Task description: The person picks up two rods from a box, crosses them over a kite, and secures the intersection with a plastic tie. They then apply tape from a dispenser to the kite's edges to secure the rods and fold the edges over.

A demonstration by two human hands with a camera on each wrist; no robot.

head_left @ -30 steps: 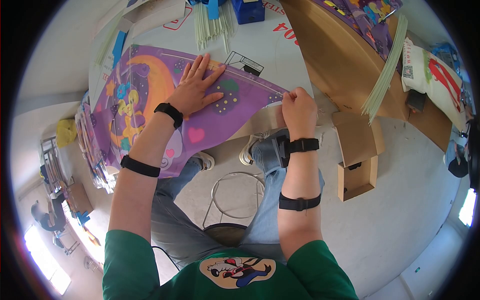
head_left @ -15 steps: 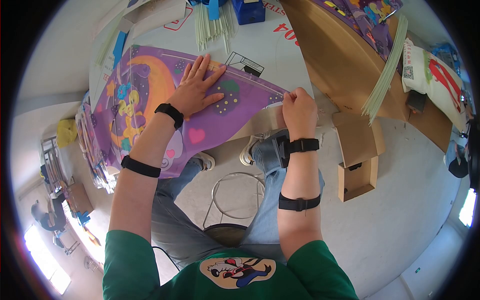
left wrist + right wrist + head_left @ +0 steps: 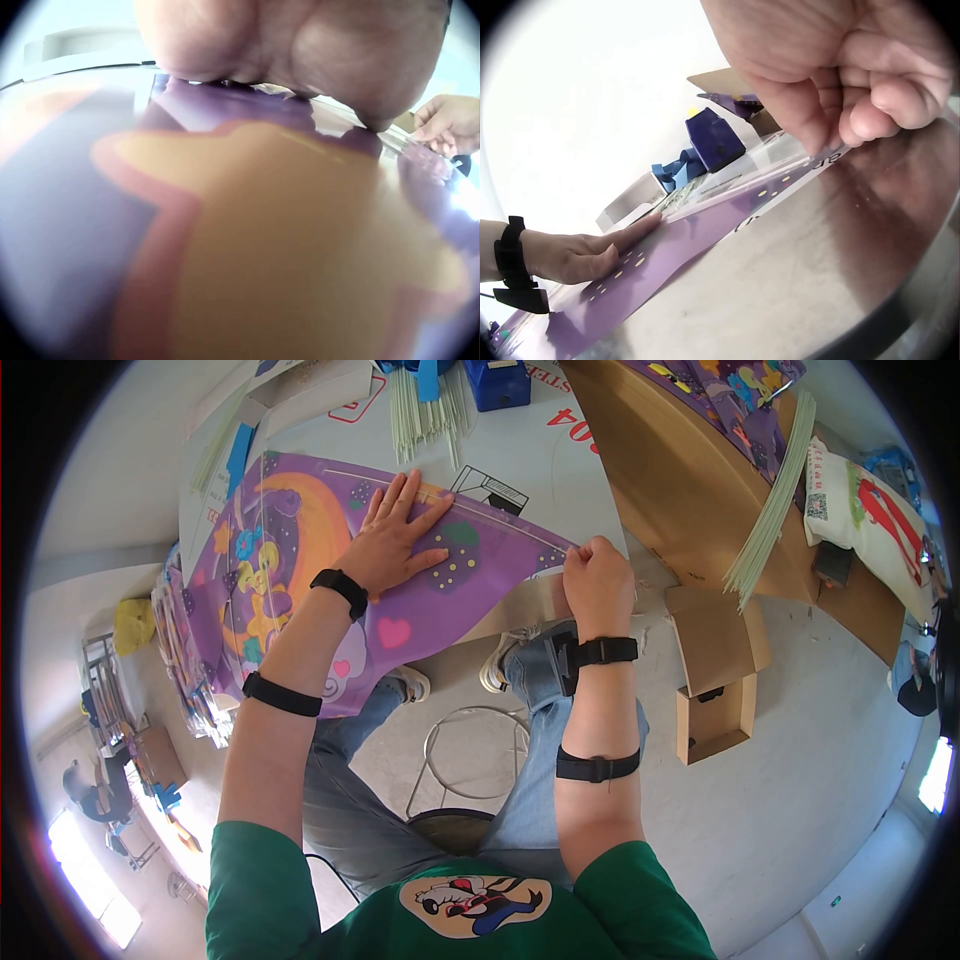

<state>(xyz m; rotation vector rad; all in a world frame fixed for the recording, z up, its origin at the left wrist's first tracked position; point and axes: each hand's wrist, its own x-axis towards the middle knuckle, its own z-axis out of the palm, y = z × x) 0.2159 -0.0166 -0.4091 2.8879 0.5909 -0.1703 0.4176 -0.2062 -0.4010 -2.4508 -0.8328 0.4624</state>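
Observation:
A purple printed sheet [image 3: 410,615] with a moon, stars and hearts lies over the table's near edge, a thin pale rod or seam along its upper side. The left hand [image 3: 388,548] rests flat on it, fingers spread, fingertips at that upper side. At the sheet's pointed right corner, the right hand [image 3: 600,585] pinches the tip between thumb and curled fingers, also visible in the right wrist view, where the right hand [image 3: 829,146] is close up. The left wrist view shows the left palm [image 3: 300,52] low over the sheet's star print [image 3: 277,225].
Pale thin rods [image 3: 425,420] and a blue block-like object [image 3: 497,384] sit at the table's back. Brown cardboard [image 3: 690,490] at right carries more rods [image 3: 775,510] and printed sheets. An opened small carton [image 3: 716,720] and a round-framed stool [image 3: 475,750] are below.

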